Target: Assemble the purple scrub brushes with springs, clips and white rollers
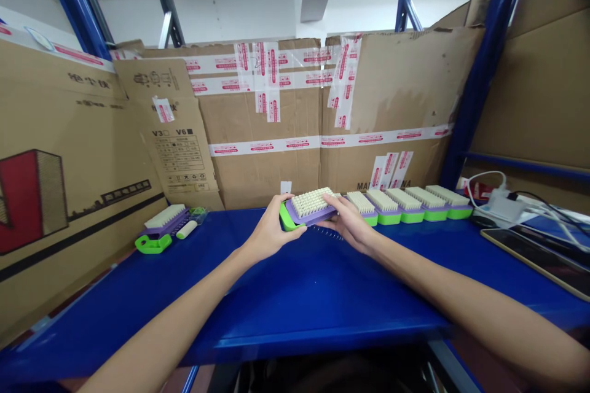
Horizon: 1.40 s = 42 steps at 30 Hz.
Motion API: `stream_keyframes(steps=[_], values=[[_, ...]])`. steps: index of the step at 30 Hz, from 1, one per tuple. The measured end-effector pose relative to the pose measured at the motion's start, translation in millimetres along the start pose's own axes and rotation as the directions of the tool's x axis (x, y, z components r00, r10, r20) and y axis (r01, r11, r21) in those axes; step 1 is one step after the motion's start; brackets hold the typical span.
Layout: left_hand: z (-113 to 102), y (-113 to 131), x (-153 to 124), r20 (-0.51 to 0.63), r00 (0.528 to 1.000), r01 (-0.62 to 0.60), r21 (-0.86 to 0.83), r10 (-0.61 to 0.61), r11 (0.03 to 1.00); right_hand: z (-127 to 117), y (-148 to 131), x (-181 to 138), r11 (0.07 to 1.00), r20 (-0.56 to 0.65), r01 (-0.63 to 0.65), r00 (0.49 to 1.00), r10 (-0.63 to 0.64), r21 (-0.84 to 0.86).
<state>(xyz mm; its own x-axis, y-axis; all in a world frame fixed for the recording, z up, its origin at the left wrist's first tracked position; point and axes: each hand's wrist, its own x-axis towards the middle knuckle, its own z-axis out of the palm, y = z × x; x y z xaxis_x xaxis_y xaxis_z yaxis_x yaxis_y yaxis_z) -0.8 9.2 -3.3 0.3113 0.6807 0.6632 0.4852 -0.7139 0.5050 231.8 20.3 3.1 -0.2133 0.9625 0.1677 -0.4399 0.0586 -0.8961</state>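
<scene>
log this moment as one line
left hand: grips green end of purple-and-green plastic brush with cream bristles | right hand: holds its other end | beside: row of matching brushes | below: blue metal shelf

**Green, purple, cream on blue**

The brush (310, 206) I hold has cream bristles, a purple back and a bright green base. The row of brushes (410, 204) beside it repeats those colours. My shelf (295, 307) is deep blue; the brown cardboard (258, 172) behind wears white tape (265, 146) with pink-red print.

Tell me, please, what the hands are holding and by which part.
Both hold one purple-and-green brush, bristles up: the left hand grips its green left end, the right hand its right end.
</scene>
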Motion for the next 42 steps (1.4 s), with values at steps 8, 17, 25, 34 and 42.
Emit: stream_keyframes(steps=[8, 17, 25, 34, 42], values=[[-2.8, 2.8, -1.4, 0.023, 0.995, -0.096, 0.044, 0.095, 0.994, -2.1, -1.9, 1.6, 0.998, 0.013, 0.019, 1.000, -0.018, -0.055], [-1.3, 1.4, -0.3, -0.049, 0.995, -0.082, 0.023, 0.083, 0.996, -4.6, -5.8, 0.6, 0.986, 0.031, -0.018, 0.999, 0.023, -0.163], [-0.1, -1.1, -0.7, -0.045, 0.998, -0.049, -0.019, 0.048, 0.999, -2.3, -3.8, -1.0, 0.984, 0.081, -0.042, 0.995, 0.057, -0.174], [-1.5, -1.0, -0.2, -0.056, 0.996, -0.070, 0.009, 0.070, 0.998, -0.4, -5.2, -3.2, 0.983, 0.116, -0.056, 0.990, 0.078, -0.178], [-2.4, 0.5, 0.7, -0.074, 0.991, -0.104, 0.047, 0.107, 0.993, -0.1, -4.4, -3.3, 0.981, 0.140, -0.056, 0.987, 0.083, -0.183]])
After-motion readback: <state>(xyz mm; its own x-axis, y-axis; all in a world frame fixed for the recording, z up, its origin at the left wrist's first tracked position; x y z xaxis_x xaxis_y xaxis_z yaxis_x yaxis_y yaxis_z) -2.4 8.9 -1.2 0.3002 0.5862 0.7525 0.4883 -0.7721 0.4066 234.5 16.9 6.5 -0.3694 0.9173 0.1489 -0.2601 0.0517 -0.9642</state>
